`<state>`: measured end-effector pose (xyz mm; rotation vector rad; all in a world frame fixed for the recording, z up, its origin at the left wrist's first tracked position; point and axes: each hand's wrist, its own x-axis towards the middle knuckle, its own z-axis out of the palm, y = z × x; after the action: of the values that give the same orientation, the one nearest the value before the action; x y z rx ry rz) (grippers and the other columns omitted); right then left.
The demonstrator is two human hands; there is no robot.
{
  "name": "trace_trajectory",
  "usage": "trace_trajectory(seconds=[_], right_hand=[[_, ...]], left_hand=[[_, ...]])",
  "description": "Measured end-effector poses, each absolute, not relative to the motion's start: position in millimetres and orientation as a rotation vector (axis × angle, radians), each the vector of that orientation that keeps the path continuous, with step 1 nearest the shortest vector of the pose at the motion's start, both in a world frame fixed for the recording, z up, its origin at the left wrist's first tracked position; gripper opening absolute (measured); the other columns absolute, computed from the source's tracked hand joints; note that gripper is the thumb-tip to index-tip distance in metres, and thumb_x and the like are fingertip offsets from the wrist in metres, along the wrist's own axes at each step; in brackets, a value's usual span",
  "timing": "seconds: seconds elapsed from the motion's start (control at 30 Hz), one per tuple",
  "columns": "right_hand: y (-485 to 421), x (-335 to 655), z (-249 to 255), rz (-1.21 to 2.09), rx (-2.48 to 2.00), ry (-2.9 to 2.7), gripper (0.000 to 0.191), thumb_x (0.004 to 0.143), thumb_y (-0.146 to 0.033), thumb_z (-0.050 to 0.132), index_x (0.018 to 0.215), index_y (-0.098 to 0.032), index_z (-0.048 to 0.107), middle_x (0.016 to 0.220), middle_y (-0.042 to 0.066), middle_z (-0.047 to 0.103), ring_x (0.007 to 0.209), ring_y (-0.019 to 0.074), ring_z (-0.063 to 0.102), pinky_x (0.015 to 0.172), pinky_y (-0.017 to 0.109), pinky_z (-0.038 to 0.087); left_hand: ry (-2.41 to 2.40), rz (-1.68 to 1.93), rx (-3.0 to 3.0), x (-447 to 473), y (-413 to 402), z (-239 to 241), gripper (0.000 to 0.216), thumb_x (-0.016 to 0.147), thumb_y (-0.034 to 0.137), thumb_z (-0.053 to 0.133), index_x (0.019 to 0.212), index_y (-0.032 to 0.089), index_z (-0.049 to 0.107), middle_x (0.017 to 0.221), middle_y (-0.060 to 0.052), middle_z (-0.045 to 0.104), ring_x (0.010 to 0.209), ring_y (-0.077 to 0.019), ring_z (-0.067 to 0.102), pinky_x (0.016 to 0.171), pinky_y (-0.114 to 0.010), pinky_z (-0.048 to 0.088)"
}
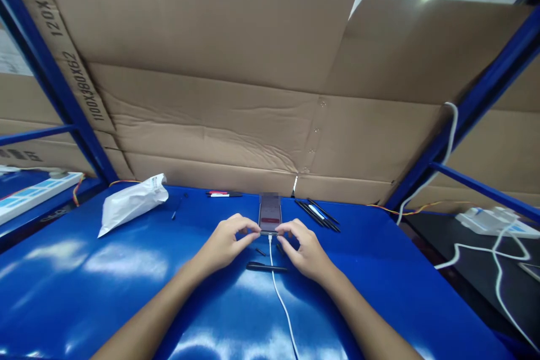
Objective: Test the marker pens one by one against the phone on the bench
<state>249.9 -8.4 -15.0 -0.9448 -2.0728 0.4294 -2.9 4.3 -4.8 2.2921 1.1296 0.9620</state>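
Note:
A smartphone (270, 211) lies flat on the blue table (126, 281), screen up, with a white cable (279, 298) plugged into its near end. My left hand (225, 242) pinches the phone's near left corner with curled fingers. My right hand (304, 247) pinches the near right corner the same way. A black pen (265, 266) lies just below my hands, and two small black bits (260, 251) sit between them.
A white plastic bag (130, 202) lies at the left. A red and black pen (223, 194) and a bunch of black pens (318, 214) flank the phone. Cardboard sheets (253, 95) wall the back. Blue rack posts (472, 107), white power strips (493, 222) and cables stand at the sides.

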Motion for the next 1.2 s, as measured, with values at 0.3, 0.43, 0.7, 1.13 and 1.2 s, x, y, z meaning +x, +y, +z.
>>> trace_trajectory(seconds=[0.3, 0.43, 0.7, 1.13, 1.2], right_hand=[[-8.1, 249.9, -16.9, 0.313, -0.905, -2.253, 0.013, 0.102, -0.02, 0.058, 0.105, -0.023, 0.071, 0.096, 0.006, 0.075, 0.088, 0.0233, 0.061, 0.083, 0.038, 0.049], [0.7, 266.9, -12.6, 0.273, -1.033, -2.281, 0.012, 0.103, -0.02, 0.057, 0.103, -0.023, 0.069, 0.099, 0.006, 0.073, 0.094, 0.0244, 0.061, 0.088, 0.041, 0.047], [20.5, 309.7, -6.6, 0.288, -1.275, -2.324, 0.013, 0.095, -0.016, 0.061, 0.094, -0.023, 0.073, 0.103, 0.007, 0.07, 0.103, 0.027, 0.06, 0.097, 0.046, 0.045], [14.1, 295.1, -9.1, 0.293, -1.25, -2.338, 0.013, 0.1, -0.022, 0.061, 0.103, -0.023, 0.073, 0.105, 0.007, 0.072, 0.103, 0.0263, 0.06, 0.096, 0.043, 0.045], [11.8, 292.2, -7.3, 0.304, -1.26, -2.35, 0.013, 0.1, -0.021, 0.06, 0.101, -0.022, 0.074, 0.104, 0.007, 0.072, 0.103, 0.0264, 0.06, 0.095, 0.043, 0.045]], left_hand=[[1.054, 0.879, 2.24, 6.9, -0.9, -10.2, 0.017, 0.098, 0.032, 0.064, 0.107, 0.024, 0.076, 0.099, -0.002, 0.077, 0.09, -0.0197, 0.067, 0.081, -0.028, 0.05], [1.065, 0.793, 2.25, 3.1, 2.0, -11.2, 0.032, 0.096, 0.038, 0.068, 0.126, 0.026, 0.069, 0.117, -0.004, 0.075, 0.102, -0.0229, 0.066, 0.09, -0.033, 0.05], [1.097, 0.697, 2.406, -9.5, 9.8, -11.6, 0.017, 0.098, 0.033, 0.066, 0.108, 0.024, 0.075, 0.112, -0.006, 0.072, 0.106, -0.0247, 0.062, 0.097, -0.036, 0.047], [1.119, 0.575, 2.45, 8.1, 2.0, -17.6, 0.011, 0.098, 0.025, 0.067, 0.098, 0.024, 0.078, 0.102, -0.004, 0.071, 0.097, -0.0229, 0.06, 0.088, -0.034, 0.045], [1.119, 0.57, 2.456, 8.4, 1.7, -17.6, 0.012, 0.099, 0.025, 0.065, 0.096, 0.023, 0.077, 0.101, -0.004, 0.071, 0.097, -0.0227, 0.06, 0.088, -0.034, 0.044]])
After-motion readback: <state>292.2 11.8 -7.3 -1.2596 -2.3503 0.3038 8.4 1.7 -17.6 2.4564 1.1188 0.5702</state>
